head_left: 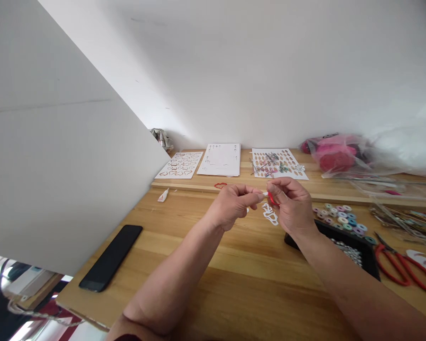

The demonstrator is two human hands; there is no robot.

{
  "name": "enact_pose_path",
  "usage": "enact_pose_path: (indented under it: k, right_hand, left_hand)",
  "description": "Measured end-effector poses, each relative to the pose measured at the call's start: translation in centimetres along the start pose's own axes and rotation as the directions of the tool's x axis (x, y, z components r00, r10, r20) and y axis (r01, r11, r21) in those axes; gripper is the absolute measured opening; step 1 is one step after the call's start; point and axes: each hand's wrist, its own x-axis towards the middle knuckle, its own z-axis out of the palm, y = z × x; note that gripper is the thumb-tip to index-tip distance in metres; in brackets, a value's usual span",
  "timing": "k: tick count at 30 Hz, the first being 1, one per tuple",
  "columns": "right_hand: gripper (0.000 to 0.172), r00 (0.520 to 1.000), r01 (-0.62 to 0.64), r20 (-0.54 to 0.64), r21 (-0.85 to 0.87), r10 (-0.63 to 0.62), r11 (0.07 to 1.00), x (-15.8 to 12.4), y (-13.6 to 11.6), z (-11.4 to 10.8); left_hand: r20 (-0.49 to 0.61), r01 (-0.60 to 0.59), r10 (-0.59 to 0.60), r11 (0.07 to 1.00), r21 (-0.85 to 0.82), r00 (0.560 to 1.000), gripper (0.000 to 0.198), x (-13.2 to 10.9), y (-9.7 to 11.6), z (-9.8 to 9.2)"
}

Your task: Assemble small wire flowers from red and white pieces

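Above the middle of the table, my left hand [236, 203] is closed in a pinch, with a small white piece [265, 193] at its fingertips. My right hand [291, 203] pinches a narrow red piece [272, 199] close beside it. White and red seem to meet between the two hands, but fingers cover most of the join. Below them on the table lie white cut-out outline shapes [270, 215]. A red outline shape [220, 185] rests near the raised shelf edge, just beyond my left hand.
A black phone [111, 257] lies left, a small white tube [163, 195] behind it. On the shelf are cut-out sheets [181, 165], white paper [220, 160] and bagged pink material [337, 154]. Thread spools [342, 219], a black tray [371, 258] and red-handled scissors [394, 265] sit right.
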Motion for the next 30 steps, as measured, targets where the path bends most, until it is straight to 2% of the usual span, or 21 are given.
enact_pose_path:
  k: [9, 15, 25, 30]
  right_hand:
    - [0.020, 1.000, -0.030, -0.007, 0.037, 0.030, 0.999, -0.09, -0.02, -0.04]
    - [0.021, 0.999, 0.036, -0.005, 0.028, -0.036, 0.999, -0.01, -0.01, 0.10]
    - [0.028, 0.999, 0.032, 0.013, -0.012, -0.031, 0.999, -0.24, -0.37, 0.27]
    - [0.031, 1.000, -0.014, 0.014, 0.025, 0.014, 1.000, -0.17, -0.31, 0.22]
  left_hand:
    - [-0.006, -0.005, 0.005, 1.000, -0.004, 1.000, 0.027, -0.08, 0.07, 0.08]
    - [-0.001, 0.019, -0.019, 1.000, 0.006, 1.000, 0.028, -0.15, 0.23, 0.10]
    - [0.017, 0.032, -0.032, 0.999, -0.007, 0.999, 0.028, -0.06, 0.07, 0.03]
    - [0.023, 0.013, -0.012, 1.000, -0.022, 1.000, 0.029, -0.05, -0.01, 0.02]
